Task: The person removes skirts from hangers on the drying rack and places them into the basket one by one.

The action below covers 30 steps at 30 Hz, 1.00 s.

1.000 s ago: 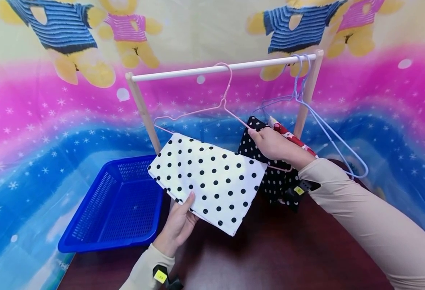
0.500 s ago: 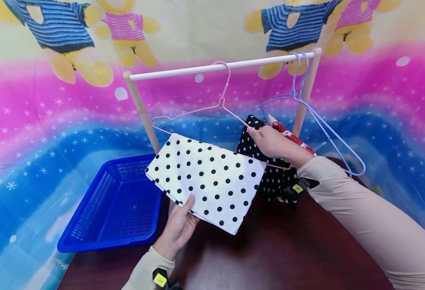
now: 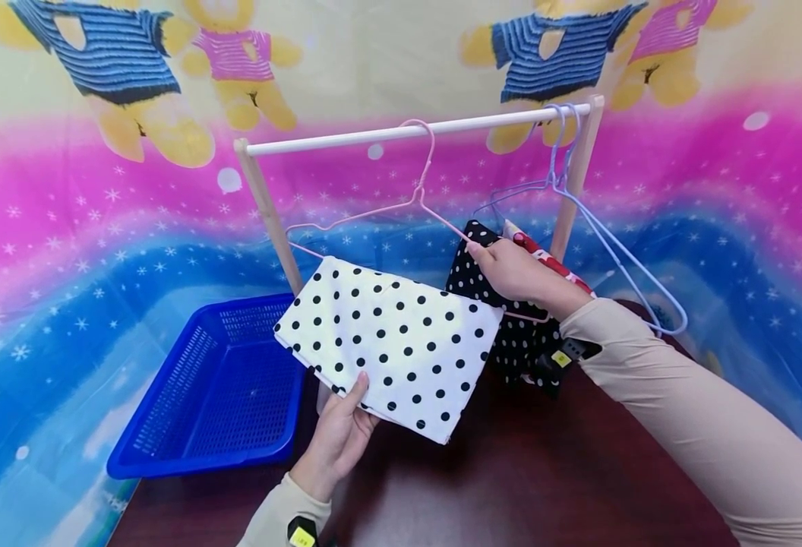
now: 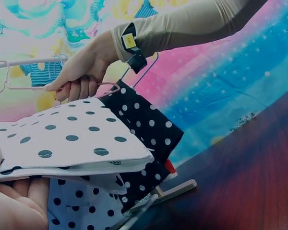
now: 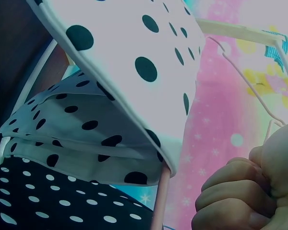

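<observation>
A white cloth with black dots (image 3: 401, 334) is folded over the lower bar of a pink hanger (image 3: 431, 152). My left hand (image 3: 336, 437) pinches the cloth's near edge, thumb on top and fingers beneath. My right hand (image 3: 513, 270) grips the hanger's right shoulder; in the left wrist view its fingers curl round the pink wire. The hanger's hook sits over the white rail (image 3: 346, 136). In the right wrist view, a second layer of the dotted cloth (image 5: 81, 124) hangs behind the front one. The middle of the lower bar is hidden by the cloth.
Two blue hangers (image 3: 629, 262) hang at the rail's right end. A black cloth with white dots (image 3: 465, 262) and a red-and-white cloth (image 3: 565, 273) hang behind my right hand. A blue plastic basket (image 3: 203, 456) stands left on the dark red table (image 3: 510, 486).
My left hand has sunk slightly, and the near edge of the dotted cloth with it. My right hand keeps its grip on the hanger.
</observation>
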Tool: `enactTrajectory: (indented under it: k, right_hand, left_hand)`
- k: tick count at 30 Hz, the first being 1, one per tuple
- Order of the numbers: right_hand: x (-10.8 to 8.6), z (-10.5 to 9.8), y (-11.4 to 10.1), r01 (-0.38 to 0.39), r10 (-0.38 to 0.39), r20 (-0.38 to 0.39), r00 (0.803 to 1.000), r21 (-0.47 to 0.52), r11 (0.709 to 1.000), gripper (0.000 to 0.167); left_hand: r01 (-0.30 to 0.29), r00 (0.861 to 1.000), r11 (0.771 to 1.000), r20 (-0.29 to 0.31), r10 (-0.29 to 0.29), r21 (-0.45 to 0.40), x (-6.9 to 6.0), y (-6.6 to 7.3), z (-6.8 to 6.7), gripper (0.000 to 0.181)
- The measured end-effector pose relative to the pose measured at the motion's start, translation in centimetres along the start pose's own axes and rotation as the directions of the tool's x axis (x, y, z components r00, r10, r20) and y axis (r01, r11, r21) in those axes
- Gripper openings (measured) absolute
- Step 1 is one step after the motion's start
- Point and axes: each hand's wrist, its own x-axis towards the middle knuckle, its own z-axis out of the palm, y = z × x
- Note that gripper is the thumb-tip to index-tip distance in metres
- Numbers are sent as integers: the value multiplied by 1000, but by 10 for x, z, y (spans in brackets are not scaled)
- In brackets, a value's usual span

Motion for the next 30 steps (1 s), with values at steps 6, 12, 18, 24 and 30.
enactTrajectory:
  k: [6,12,18,24,30]
  right_hand:
    - [1,1,1,-4,4,-1,1000,5,1000,56]
    - [2,1,2,-2,2,-8,1000,10,1000,56]
    - [2,-1,3,-6,6,-15,1000,12,1000,56]
    - [3,-4,4,-9,9,-8,1000,18,1000,56]
    - [3,-4,5,4,-3,-28,1000,11,1000,57]
  left_hand:
    - [2,1000,1000,-14,-2,5,-3,-2,1,35]
    - [7,1000,1000,-30,-7,-4,-3,-4,0,34]
    - [-3,1000,1000,16,3,-9,-4,-4,-1,35]
    - [5,1000,1000,3,-5,10,-5,-2,0,34]
    - [21,1000,999,-13,-21,28,-8,1,0,30]
